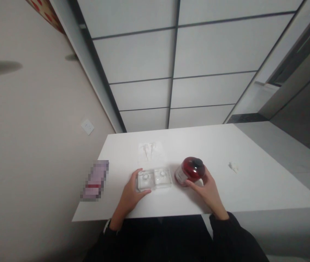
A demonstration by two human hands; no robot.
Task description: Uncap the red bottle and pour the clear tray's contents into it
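A clear plastic case with two compartments (155, 179) lies on the white table, a small round piece showing in each half. My left hand (133, 191) grips its left end, thumb along the near edge and fingers at the far side. To the right of the case, my right hand (205, 187) is wrapped round a dark red bottle (189, 170) with a black cap and a pale label. The bottle leans a little to the right, and whether its base rests on the table I cannot tell.
Behind the case, a thin clear sheet or packet (151, 153) with whitish pieces lies on the table (209, 142). A pixelated pink-purple item (96, 180) is at the left edge. Some crumpled white bits (233, 167) sit at the right. A wall stands close on the left.
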